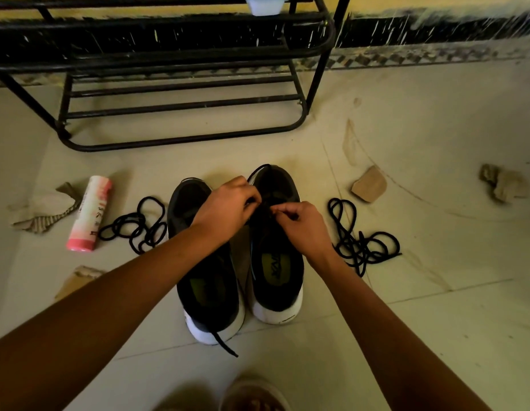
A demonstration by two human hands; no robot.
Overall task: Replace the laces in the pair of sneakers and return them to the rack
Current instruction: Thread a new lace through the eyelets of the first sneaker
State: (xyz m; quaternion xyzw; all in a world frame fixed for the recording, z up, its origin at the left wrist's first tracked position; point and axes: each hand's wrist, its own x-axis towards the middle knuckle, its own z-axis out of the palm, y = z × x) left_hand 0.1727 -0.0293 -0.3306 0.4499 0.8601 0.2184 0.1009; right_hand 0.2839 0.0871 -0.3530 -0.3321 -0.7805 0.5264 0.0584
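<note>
Fingers [252, 197] of my left hand [225, 209] are curled and pinching a thin black lace [265, 206] over the tongue of the sneaker on the right [278, 271]. My right hand [302, 223] pinches the same lace just beside them with thumb and forefinger, so both hands meet above the eyelets. That sneaker has a dark mesh upper, a thick white foam sole and a yellow-green printed insole. The sneaker on the left [207, 292] stands close beside it, toes toward the rack, and a flat black lace end [225, 345] trails off its heel onto the floor [406, 307].

I see a round black cord [136, 226] lying in a loose tangle to the left of the pair. A second tangled cord [358, 244] lies to the right. A pink-and-white can [88, 215] rests on its side near the left tangle, beside crumpled striped paper [41, 209]. A torn cardboard piece [369, 188] and another crumpled wad [502, 185] sit farther right, well apart from the shoes.

The floor is pale smooth tile with thin joints and brown smudges. Beyond the sneakers stands the rack [180, 105], made of black metal tube with slatted bars and rounded corners. It is set against a yellow wall with a scuffed black skirting band.
</note>
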